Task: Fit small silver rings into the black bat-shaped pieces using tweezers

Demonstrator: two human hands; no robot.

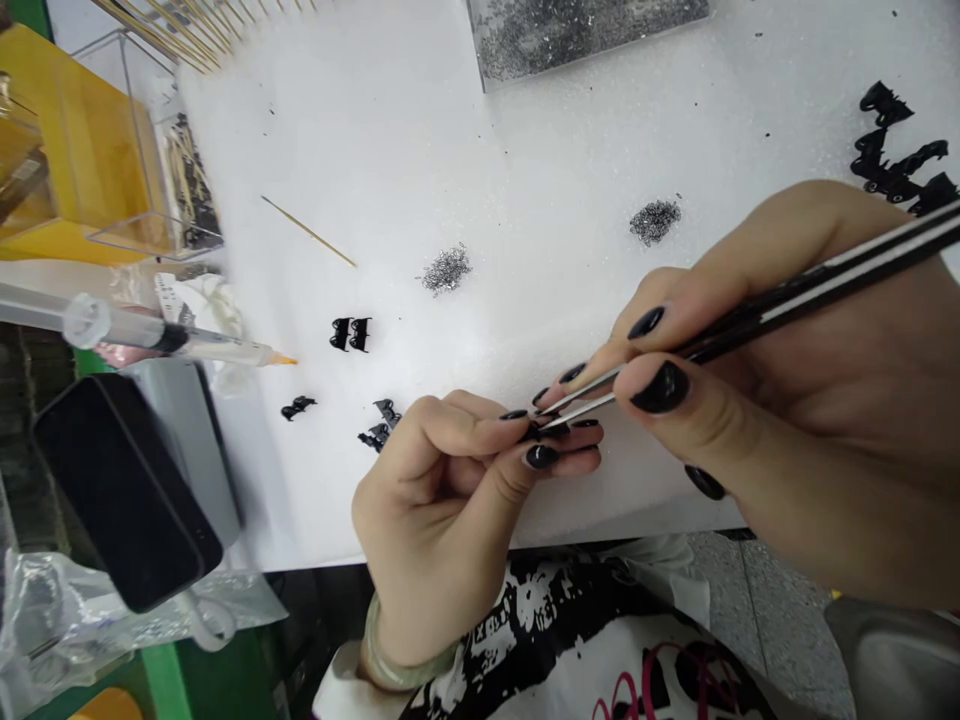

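Between the thumb and index finger of my left hand (pixel 457 470) is a small black part (pixel 553 430), mostly hidden by the fingers. My right hand (pixel 735 390) is closed around black-and-silver tweezers (pixel 787 300), whose two tips touch or nearly touch the part. Several black parts (pixel 384 420) lie just behind my left hand, and a pair of similar ones (pixel 350 334) rests farther left. Two piles of tiny shiny pieces sit on the white surface, one at the centre (pixel 446 270) and one farther right (pixel 655 221).
A syringe (pixel 187 340) with an orange tip points in from the left, above a black phone (pixel 124 490). A thin stick (pixel 309 230) lies on the white table (pixel 337 120). At the back is a clear tray (pixel 585 35); more black parts (pixel 892 165) lie at the right.
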